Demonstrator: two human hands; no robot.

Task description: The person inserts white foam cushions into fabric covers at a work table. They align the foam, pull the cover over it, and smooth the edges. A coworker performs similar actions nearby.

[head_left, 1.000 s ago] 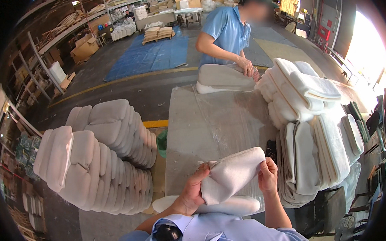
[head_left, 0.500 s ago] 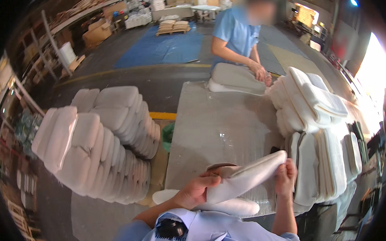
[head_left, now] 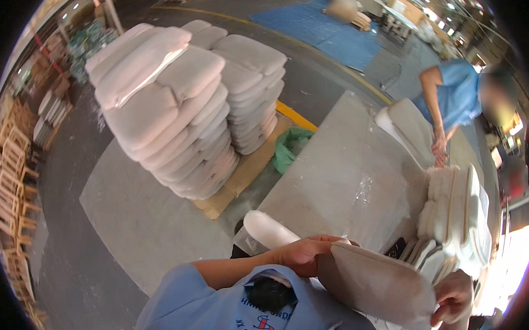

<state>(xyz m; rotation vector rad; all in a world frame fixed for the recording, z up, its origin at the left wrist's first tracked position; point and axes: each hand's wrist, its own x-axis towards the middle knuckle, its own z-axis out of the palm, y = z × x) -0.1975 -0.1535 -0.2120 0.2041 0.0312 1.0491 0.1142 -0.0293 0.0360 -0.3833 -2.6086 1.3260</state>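
A padded seat cushion (head_left: 379, 287) in greyish beige fabric is stretched between my hands, tilted over the near side of the table. My left hand (head_left: 308, 254) is closed on its left end, with some fingers hidden behind it. At the other end my right hand (head_left: 454, 298) pinches the cushion's rounded edge. A white pad (head_left: 270, 229) lies on the table (head_left: 351, 179) by my left forearm, partly covered by it. To the right, beside the cushion, stands a pile of folded white and grey pads (head_left: 455, 210).
Tall stacks of pale cushions (head_left: 161, 104) rise on cardboard (head_left: 236, 193) at the left. A green bag (head_left: 290, 146) sits against the table's left edge. Across the table, a person in blue (head_left: 450, 98) handles another cushion (head_left: 407, 132). Wooden chair frames (head_left: 11, 182) line the far left.
My view has swung left, so the stacks sit more central. The cushion has turned its broad face upward, its right end lowered. Both hands still hold it.
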